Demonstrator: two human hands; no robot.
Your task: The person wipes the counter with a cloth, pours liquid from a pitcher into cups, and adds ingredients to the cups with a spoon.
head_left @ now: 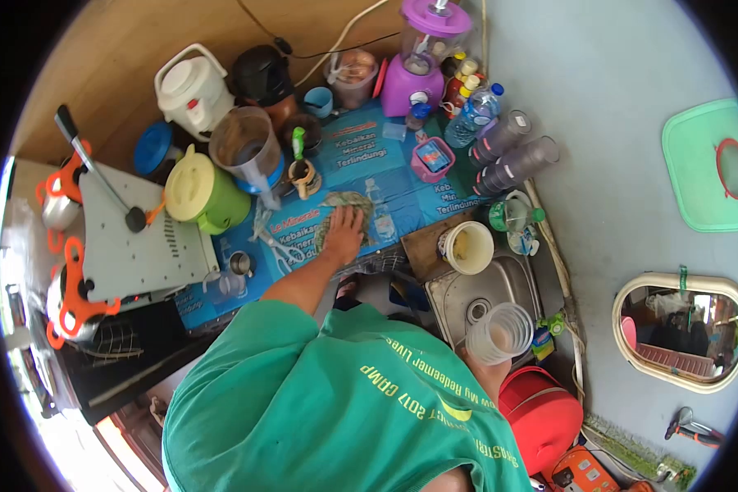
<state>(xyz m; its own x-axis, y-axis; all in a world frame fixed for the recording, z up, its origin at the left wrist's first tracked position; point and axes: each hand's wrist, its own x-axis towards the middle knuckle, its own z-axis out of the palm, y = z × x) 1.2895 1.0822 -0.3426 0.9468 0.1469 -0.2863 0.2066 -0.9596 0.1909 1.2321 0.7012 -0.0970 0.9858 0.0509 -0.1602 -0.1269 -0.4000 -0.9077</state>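
My left hand (343,235) lies flat with its fingers spread on a crumpled patterned cloth (354,215), which rests on the blue printed table cover (354,168). Just left of it are clear-handled scissors or tongs (280,250) and a small brown-and-white cup (305,178). At the lower right my right hand (488,369) is wrapped round a stack of clear plastic cups (500,332), held over the front of the steel sink (477,289). The cups hide most of its fingers.
A white tub (467,248) stands by the sink on a wooden board (422,252). Behind are a purple blender (412,86), bottles (471,116), a green pitcher (205,190) and a white jug (194,92). A cup-sealing machine (135,238) stands left, a red bin (541,418) lower right.
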